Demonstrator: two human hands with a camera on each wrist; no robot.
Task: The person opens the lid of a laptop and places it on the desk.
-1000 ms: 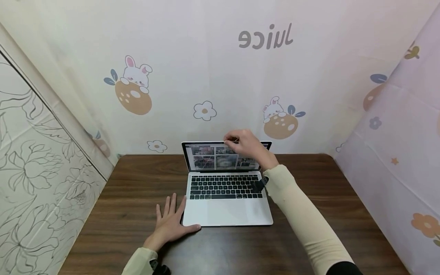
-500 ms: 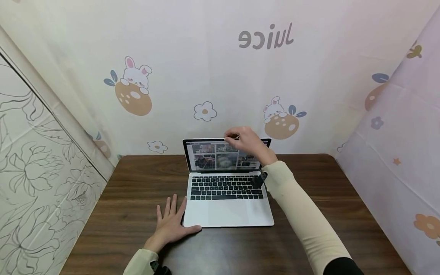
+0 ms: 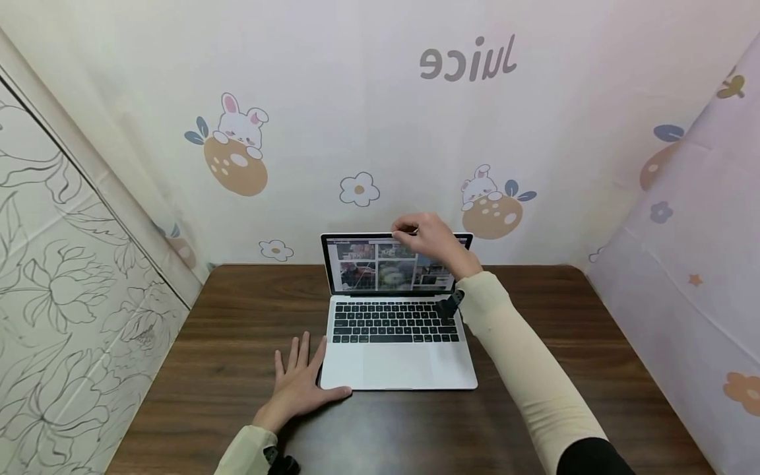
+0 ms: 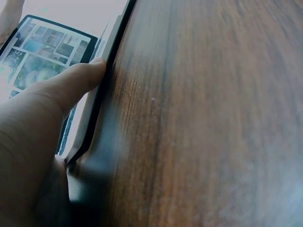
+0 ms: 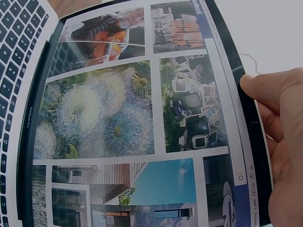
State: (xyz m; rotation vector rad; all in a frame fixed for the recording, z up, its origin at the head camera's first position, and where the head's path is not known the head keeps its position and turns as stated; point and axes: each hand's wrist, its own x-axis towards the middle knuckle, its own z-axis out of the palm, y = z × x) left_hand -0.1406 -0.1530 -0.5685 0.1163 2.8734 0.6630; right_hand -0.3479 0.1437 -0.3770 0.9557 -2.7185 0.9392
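Observation:
A silver laptop (image 3: 398, 369) stands unfolded on the wooden table, with photos lit on its screen (image 3: 377, 272) and black keys (image 3: 388, 323) below. My right hand (image 3: 432, 241) pinches the top edge of the screen, right of its middle. In the right wrist view the thumb of that right hand (image 5: 284, 111) lies on the black bezel, and the other fingers are partly hidden behind the lid. Fingers spread, my left hand (image 3: 299, 388) rests at the base's front left corner. Its thumb (image 4: 78, 80) lies along the front edge in the left wrist view.
The dark wooden table (image 3: 225, 356) extends on both sides of the laptop. Behind it hangs a pale curtain (image 3: 309, 119) printed with rabbits and flowers. Cloth with flower outlines (image 3: 65, 310) hangs at the left, and another printed curtain (image 3: 677, 277) at the right.
The screen's top edge has risen in view with my right hand; the lid tilts farther back. My left hand stays at the laptop's corner. The whole head view has shifted slightly.

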